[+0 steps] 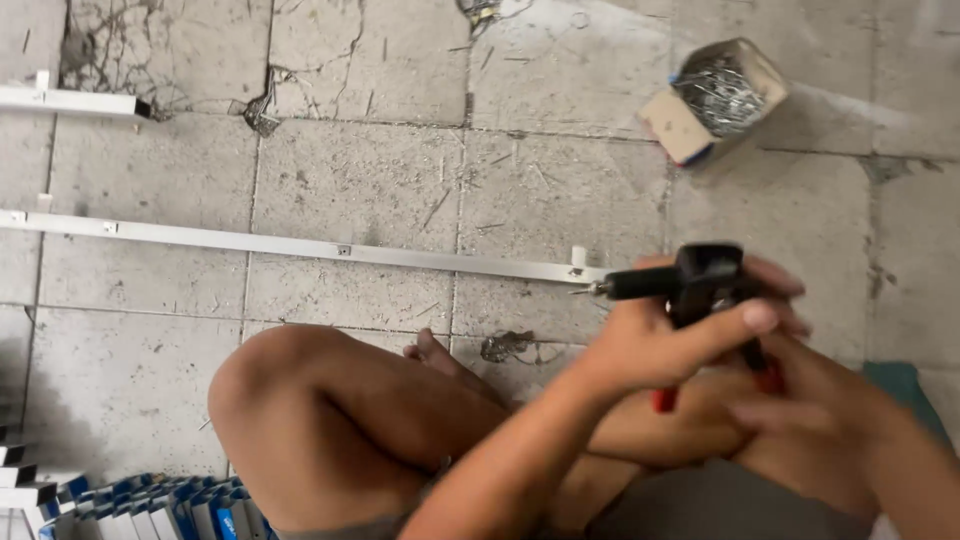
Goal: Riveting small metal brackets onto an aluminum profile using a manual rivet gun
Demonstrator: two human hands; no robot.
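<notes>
A black hand riveter (690, 282) with red handle ends is held in front of me, its nose pointing left toward the end of a long aluminium bar (300, 246) lying on the tiled floor. My left hand (660, 340) wraps the tool's body, thumb across it. My right hand (790, 400) grips the handles lower right. A small rivet pin sticks out of the nose near the bar's right end bracket (577, 258). My bent knee (300, 400) lies below the bar.
An open cardboard box (715, 100) full of metal rivets lies at the upper right. A short aluminium profile (70, 102) rests at the upper left. Stacked white and blue profile ends (130, 505) sit at the bottom left. The floor tiles are cracked.
</notes>
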